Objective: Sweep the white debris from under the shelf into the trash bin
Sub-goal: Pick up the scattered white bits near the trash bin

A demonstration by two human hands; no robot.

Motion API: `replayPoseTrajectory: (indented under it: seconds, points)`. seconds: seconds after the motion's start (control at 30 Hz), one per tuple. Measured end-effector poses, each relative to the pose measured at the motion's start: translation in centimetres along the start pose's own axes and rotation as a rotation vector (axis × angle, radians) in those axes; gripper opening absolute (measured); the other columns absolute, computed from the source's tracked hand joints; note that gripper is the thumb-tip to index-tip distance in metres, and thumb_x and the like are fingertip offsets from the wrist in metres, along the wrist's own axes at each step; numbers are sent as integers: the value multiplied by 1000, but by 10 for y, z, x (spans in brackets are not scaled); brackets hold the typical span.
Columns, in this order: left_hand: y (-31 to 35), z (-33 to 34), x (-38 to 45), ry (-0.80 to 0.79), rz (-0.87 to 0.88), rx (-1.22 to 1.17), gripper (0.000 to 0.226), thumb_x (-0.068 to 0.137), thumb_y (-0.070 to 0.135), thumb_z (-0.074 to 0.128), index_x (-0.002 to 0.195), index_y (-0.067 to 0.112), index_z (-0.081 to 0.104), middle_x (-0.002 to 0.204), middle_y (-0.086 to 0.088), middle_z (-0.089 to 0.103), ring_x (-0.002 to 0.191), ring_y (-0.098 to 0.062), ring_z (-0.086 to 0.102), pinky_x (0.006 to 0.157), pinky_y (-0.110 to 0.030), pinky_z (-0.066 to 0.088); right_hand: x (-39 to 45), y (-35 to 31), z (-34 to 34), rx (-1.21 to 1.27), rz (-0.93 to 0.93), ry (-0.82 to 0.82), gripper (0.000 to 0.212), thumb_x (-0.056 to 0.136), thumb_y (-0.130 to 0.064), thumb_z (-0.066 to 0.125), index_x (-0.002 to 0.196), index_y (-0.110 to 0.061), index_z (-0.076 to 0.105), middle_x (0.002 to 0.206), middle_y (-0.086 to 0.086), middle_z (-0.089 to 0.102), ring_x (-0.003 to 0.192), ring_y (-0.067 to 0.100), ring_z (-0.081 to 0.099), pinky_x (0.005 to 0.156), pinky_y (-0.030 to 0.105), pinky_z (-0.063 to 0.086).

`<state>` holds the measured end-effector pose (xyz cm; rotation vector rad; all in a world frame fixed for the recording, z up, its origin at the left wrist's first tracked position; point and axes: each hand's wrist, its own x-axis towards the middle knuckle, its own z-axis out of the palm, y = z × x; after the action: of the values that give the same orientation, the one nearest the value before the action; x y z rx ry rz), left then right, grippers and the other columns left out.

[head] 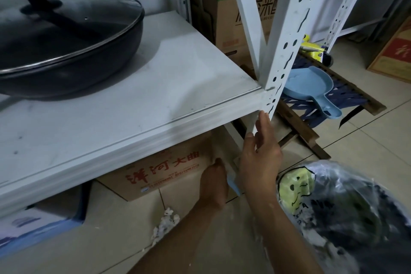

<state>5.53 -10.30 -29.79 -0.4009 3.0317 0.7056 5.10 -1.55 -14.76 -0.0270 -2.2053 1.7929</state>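
The right hand [260, 158] rests with loose, straight fingers against the shelf [133, 104] post — probably to steady a crouch. The left hand [214, 181] reaches under the shelf, seemingly gripping a pale blue tool, though the grasp is hidden. White debris [165, 224] lies on the floor tiles just beside that forearm — the trash bin [347, 213], plastic-lined, waits close on the right.

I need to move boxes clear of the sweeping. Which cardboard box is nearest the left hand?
The box with red characters under the shelf, just beside the left hand; the others stand behind the shelf posts.
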Motion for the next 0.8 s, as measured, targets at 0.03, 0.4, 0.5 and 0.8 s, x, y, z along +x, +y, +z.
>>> replayPoseTrajectory:
  seconds: [0.03, 0.4, 0.5, 0.8]
  points:
    - [0, -10, -15, 8, -12, -55, 17, 96, 11, 48, 103, 6, 62, 94, -8, 70, 86, -21, 66, 59, -9, 40, 0, -1, -1, 7, 4, -1, 51, 94, -2, 46, 143, -16, 40, 148, -1, 45, 138, 9, 40, 113, 38, 39]
    - [-42, -54, -114, 95, -154, -160, 14, 95, 15, 54, 108, 17, 58, 84, 2, 72, 78, -13, 68, 63, -15, 41, -2, -4, 2, -7, 32, 15, 52, 93, -1, 45, 143, -16, 40, 147, 0, 46, 136, 11, 43, 112, 38, 40]
    - [-49, -58, -129, 120, -184, -175, 11, 95, 18, 52, 104, 23, 57, 79, 5, 70, 74, -10, 66, 65, -19, 49, -19, -10, -1, -3, 40, -32, 48, 96, -5, 47, 142, -16, 41, 144, 1, 49, 133, 10, 46, 111, 34, 41]
    - [-42, -80, -138, 215, -166, -258, 22, 91, 10, 59, 111, 14, 66, 94, 1, 75, 87, -12, 70, 77, -18, 52, -140, 57, 10, -469, -64, -659, 49, 80, 3, 58, 118, -27, 63, 109, -5, 61, 80, 6, 62, 67, 4, 41]
